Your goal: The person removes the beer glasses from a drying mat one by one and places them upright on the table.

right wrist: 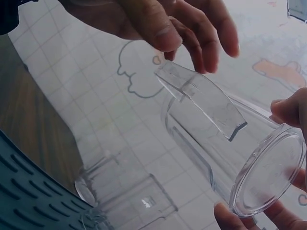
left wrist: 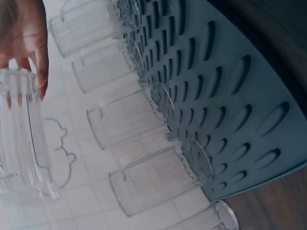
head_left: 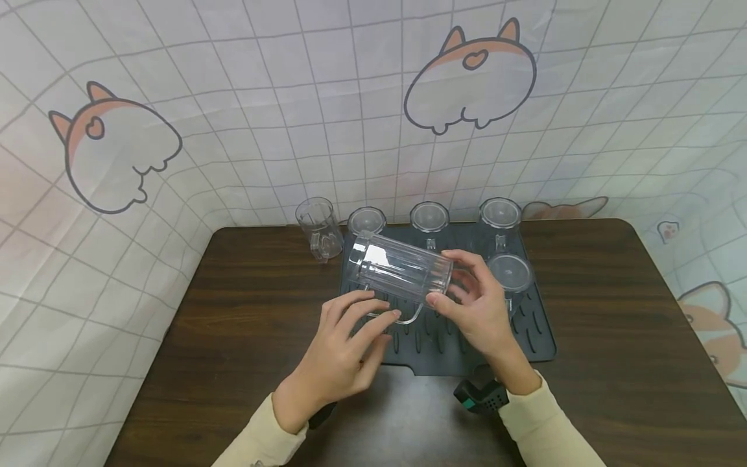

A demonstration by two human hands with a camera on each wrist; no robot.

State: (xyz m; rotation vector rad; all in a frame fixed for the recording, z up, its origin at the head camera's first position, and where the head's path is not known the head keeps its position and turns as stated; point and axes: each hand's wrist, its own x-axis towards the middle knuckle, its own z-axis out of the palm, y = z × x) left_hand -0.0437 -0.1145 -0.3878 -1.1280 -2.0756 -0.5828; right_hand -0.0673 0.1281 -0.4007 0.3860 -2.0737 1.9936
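Observation:
A clear glass mug point(head_left: 403, 266) is held on its side above the dark drying mat point(head_left: 432, 363). My right hand point(head_left: 480, 305) grips one end of it, thumb on the near side and fingers around the far side. The mug's handle point(right wrist: 206, 100) faces toward me. Beside that handle hovers my left hand point(head_left: 344, 344), its fingers spread and loosely bent, fingertips right at the handle in the head view. In the right wrist view the left thumb point(right wrist: 165, 38) hangs just above the handle's end, not wrapped around it.
Several upside-down mugs stand on the mat, among them a back middle mug point(head_left: 429, 217) and a right-hand mug point(head_left: 510, 274). Another mug point(head_left: 320, 227) stands on the wooden table point(head_left: 245, 324) left of the mat. A grid-patterned cloth point(head_left: 262, 97) hangs behind.

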